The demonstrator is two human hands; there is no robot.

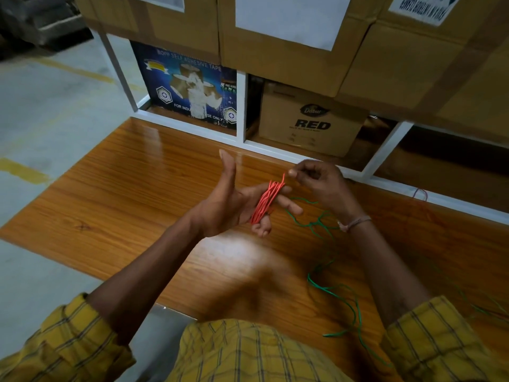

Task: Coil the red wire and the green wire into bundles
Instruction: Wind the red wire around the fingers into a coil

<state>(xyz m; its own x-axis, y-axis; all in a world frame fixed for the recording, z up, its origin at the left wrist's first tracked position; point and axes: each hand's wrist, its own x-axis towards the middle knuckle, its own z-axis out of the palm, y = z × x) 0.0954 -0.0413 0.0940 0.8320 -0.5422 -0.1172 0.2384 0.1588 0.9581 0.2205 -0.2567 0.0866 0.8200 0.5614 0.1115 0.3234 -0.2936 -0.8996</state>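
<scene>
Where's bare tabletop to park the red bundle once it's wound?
The left half of the glossy wooden tabletop is bare, from its left edge to the left hand wrapped in red wire. The right side is crowded: loose green wire sprawls below the right hand toward the near edge.

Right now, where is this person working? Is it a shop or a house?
Probably a storeroom or warehouse. Taped cardboard boxes are stacked on a white rack, a carton of adhesive tape sits beneath, and the concrete floor has yellow lines.
</scene>
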